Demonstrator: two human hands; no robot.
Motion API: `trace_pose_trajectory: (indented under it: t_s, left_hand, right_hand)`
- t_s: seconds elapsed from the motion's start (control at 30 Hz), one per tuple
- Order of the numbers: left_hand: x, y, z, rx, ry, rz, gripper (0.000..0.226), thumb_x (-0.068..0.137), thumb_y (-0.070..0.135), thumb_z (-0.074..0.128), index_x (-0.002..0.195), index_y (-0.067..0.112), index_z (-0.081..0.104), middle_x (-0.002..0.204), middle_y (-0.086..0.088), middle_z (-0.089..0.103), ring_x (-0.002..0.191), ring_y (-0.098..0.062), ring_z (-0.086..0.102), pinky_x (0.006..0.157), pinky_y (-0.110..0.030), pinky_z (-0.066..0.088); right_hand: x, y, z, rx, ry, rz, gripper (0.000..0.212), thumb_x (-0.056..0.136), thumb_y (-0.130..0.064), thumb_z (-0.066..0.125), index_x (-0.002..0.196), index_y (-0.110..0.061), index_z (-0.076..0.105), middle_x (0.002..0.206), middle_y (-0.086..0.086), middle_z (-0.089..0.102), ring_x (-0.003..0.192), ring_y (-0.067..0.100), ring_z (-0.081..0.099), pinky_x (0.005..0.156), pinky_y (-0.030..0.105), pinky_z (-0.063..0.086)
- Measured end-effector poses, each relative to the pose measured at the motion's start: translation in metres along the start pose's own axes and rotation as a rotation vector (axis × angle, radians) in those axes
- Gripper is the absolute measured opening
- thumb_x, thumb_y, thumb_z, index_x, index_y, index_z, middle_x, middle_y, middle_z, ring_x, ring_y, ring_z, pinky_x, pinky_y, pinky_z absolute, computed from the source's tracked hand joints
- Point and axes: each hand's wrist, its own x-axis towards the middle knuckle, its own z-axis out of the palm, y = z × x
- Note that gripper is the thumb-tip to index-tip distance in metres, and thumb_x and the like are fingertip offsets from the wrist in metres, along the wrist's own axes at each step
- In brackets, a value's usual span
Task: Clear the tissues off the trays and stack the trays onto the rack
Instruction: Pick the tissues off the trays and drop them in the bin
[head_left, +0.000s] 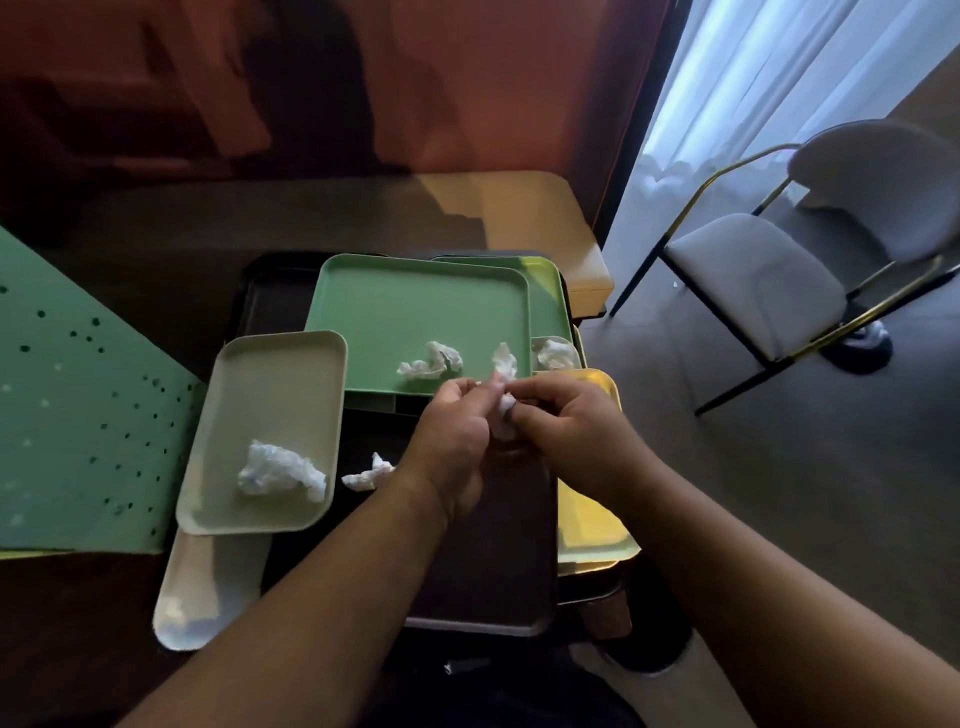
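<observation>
My left hand (457, 431) and my right hand (566, 421) meet over a dark tray (493, 545), both pinching one crumpled white tissue (505, 415) between them. A green tray (410, 317) lies just beyond, with a tissue (431, 361) near its front edge. To the left, a cream tray (270, 410) holds a larger tissue (280, 470). Another small tissue (366, 474) lies on the dark tray by my left wrist. A further tissue (556, 354) sits at the right, behind a yellow tray (587, 519). No rack is recognisable.
A second cream tray (192, 597) pokes out under the first. A green perforated panel (78, 415) stands at the left. The trays rest on a wooden table (519, 213). A grey chair with a gold frame (810, 265) stands on the floor to the right.
</observation>
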Motion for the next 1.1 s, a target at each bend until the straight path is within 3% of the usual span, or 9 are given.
trace_pose_trajectory:
  t_s: [0.17,0.33,0.43,0.57,0.77,0.87,0.97,1.03,1.1]
  left_hand:
    - [0.023,0.001,0.006,0.13,0.156,0.073,0.01,0.106,0.009,0.045,0.11,0.013,0.054,0.093,-0.011,0.067,0.058,-0.013,0.062,0.047,-0.027,0.048]
    - [0.046,0.005,0.017,0.195,0.206,0.03,0.019,0.098,0.005,0.046,0.103,0.017,0.06,0.077,-0.007,0.058,0.056,-0.014,0.046,0.046,-0.024,0.034]
    - [0.055,0.001,0.022,0.27,0.232,0.039,0.008,0.097,0.023,0.061,0.098,0.015,0.062,0.073,0.0,0.053,0.056,-0.011,0.043,0.047,-0.024,0.033]
    - [0.061,-0.002,0.026,0.239,0.257,0.055,0.013,0.095,0.026,0.068,0.093,0.017,0.059,0.078,-0.001,0.055,0.059,-0.01,0.049,0.048,-0.023,0.043]
    - [0.058,0.011,0.02,0.125,0.26,0.058,0.012,0.103,0.014,0.051,0.109,0.021,0.06,0.115,-0.008,0.064,0.088,-0.024,0.07,0.065,-0.036,0.059]
    - [0.048,0.021,0.013,0.05,0.186,0.07,0.013,0.103,0.016,0.051,0.108,0.022,0.062,0.11,-0.012,0.069,0.09,-0.027,0.069,0.072,-0.043,0.057]
    - [0.036,0.031,0.0,0.002,0.189,0.117,0.014,0.102,0.013,0.053,0.11,0.017,0.063,0.099,-0.014,0.072,0.079,-0.026,0.071,0.065,-0.041,0.06]
    - [0.03,0.038,-0.014,0.099,0.242,0.171,0.018,0.101,0.005,0.051,0.104,0.017,0.065,0.093,-0.012,0.071,0.072,-0.023,0.069,0.057,-0.035,0.059]
    - [0.025,0.044,-0.032,0.174,0.3,0.225,0.028,0.098,-0.005,0.047,0.096,0.017,0.065,0.085,-0.007,0.065,0.064,-0.018,0.062,0.05,-0.028,0.056]
  right_hand:
    - [0.044,0.036,-0.039,-0.313,0.22,0.095,0.016,0.098,-0.018,0.064,0.109,-0.022,0.075,0.104,-0.006,0.063,0.095,0.009,0.064,0.08,0.023,0.052]
    - [0.1,0.076,-0.065,-0.742,0.209,0.237,0.047,0.094,-0.032,0.062,0.14,-0.026,0.057,0.137,0.009,0.052,0.127,0.03,0.047,0.101,0.042,0.044]
    - [0.125,0.094,-0.066,-0.875,0.2,0.303,0.054,0.091,-0.039,0.062,0.143,-0.023,0.053,0.134,0.01,0.055,0.122,0.033,0.053,0.1,0.045,0.049]
    - [0.14,0.108,-0.065,-1.016,0.163,0.281,0.032,0.096,-0.037,0.054,0.121,-0.024,0.068,0.114,0.005,0.065,0.103,0.028,0.058,0.09,0.048,0.053]
    - [0.122,0.07,-0.055,-0.482,0.281,-0.028,0.017,0.1,-0.031,0.061,0.099,-0.016,0.07,0.09,0.001,0.063,0.084,0.021,0.061,0.075,0.037,0.052]
    - [0.093,0.037,-0.025,-0.355,0.002,-0.111,0.009,0.097,-0.024,0.069,0.102,-0.018,0.072,0.09,-0.001,0.071,0.079,0.009,0.069,0.072,0.03,0.058]
    - [0.086,0.024,0.0,-0.211,-0.236,-0.029,0.016,0.096,-0.016,0.069,0.11,-0.016,0.076,0.095,0.0,0.078,0.085,0.015,0.076,0.077,0.035,0.062]
    - [0.097,0.023,0.009,-0.127,-0.155,-0.009,0.014,0.097,-0.014,0.068,0.106,-0.017,0.077,0.089,-0.003,0.076,0.076,0.01,0.072,0.073,0.031,0.059]
    - [0.116,0.029,0.019,-0.316,0.019,-0.045,0.017,0.097,-0.022,0.067,0.111,-0.022,0.076,0.099,-0.004,0.069,0.078,0.011,0.065,0.079,0.035,0.055]
